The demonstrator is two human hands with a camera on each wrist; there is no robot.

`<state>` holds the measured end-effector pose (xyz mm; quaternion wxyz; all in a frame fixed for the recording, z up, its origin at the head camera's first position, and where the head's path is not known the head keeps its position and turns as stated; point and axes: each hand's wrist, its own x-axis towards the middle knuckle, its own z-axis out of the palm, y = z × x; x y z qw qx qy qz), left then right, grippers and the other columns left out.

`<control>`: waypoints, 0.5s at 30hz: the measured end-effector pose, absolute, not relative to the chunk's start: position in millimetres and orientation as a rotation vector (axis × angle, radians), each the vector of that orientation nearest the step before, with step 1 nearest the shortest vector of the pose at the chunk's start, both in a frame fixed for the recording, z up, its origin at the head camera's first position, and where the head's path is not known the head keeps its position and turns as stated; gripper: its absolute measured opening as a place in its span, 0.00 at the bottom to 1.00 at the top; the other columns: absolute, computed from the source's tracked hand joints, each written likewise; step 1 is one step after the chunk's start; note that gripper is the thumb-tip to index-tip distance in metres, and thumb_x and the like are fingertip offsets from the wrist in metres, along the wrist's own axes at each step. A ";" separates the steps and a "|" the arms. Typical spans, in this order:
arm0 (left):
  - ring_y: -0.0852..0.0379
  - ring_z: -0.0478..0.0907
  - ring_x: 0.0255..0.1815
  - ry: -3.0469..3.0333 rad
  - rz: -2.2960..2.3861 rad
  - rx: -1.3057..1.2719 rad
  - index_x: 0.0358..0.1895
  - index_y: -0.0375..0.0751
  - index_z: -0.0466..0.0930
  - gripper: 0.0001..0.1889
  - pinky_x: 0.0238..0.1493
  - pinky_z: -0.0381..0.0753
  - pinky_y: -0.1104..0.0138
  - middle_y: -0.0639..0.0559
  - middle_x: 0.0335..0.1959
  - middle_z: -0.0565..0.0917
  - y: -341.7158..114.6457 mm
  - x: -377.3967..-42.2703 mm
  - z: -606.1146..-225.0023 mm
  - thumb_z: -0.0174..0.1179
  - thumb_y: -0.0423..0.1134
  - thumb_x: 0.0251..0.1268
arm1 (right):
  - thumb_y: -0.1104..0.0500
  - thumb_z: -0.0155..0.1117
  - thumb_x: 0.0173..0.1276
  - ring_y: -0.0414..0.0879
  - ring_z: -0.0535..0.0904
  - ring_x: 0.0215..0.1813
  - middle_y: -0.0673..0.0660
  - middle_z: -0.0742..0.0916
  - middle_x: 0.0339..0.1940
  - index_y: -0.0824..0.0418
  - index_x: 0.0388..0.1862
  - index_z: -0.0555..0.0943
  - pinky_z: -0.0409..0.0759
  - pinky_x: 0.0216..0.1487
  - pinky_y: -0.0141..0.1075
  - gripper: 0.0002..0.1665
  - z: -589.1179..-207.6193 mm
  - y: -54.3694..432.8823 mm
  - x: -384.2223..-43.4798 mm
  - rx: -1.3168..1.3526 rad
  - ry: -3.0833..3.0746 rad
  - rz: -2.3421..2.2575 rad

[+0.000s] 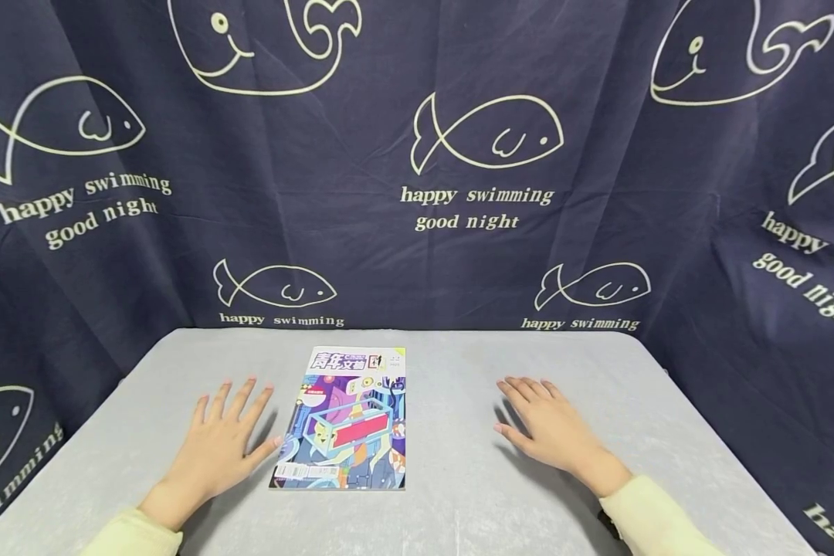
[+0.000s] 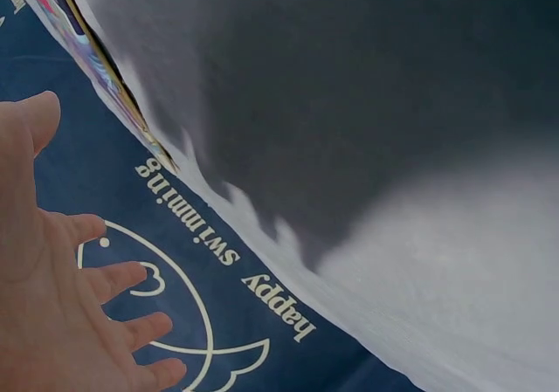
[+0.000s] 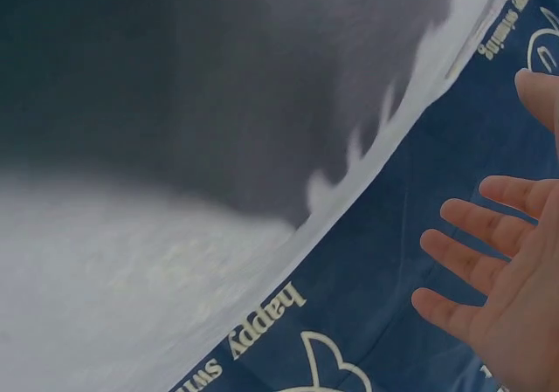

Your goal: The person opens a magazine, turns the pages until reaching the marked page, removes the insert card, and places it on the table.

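A magazine with a colourful illustrated cover and a white title band lies flat on the grey table, left of centre in the head view. My left hand hovers just left of it, fingers spread, its thumb tip overlapping the cover's left edge in this view. In the left wrist view that hand shows its palm side, holding nothing, and the magazine appears edge-on. Farther right, my right hand hangs over the table with fingers extended; the right wrist view shows this hand holding nothing too.
The grey table has rounded far corners. Dark blue curtains printed with white fish, whales and lettering hang behind it and along both sides. Shadows of both hands fall on the tabletop.
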<state>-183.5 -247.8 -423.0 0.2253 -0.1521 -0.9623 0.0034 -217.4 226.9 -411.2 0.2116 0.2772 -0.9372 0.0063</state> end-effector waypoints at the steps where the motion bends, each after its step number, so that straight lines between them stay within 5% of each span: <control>1: 0.32 0.58 0.63 -2.650 0.017 -0.426 0.65 0.46 0.65 0.39 0.59 0.52 0.38 0.40 0.65 0.65 -246.9 -183.6 -423.1 0.55 0.65 0.51 | 0.37 0.57 0.58 0.56 0.73 0.59 0.60 0.78 0.58 0.60 0.62 0.70 0.64 0.61 0.55 0.39 -411.3 225.1 -217.6 0.780 -2.601 0.009; 15: 0.36 0.66 0.60 -2.625 0.069 -0.528 0.62 0.42 0.68 0.39 0.56 0.63 0.42 0.40 0.61 0.71 -236.6 -182.7 -422.0 0.57 0.64 0.50 | 0.40 0.60 0.58 0.54 0.76 0.56 0.58 0.80 0.54 0.62 0.59 0.72 0.68 0.58 0.52 0.37 -413.9 199.2 -216.8 0.938 -2.561 0.005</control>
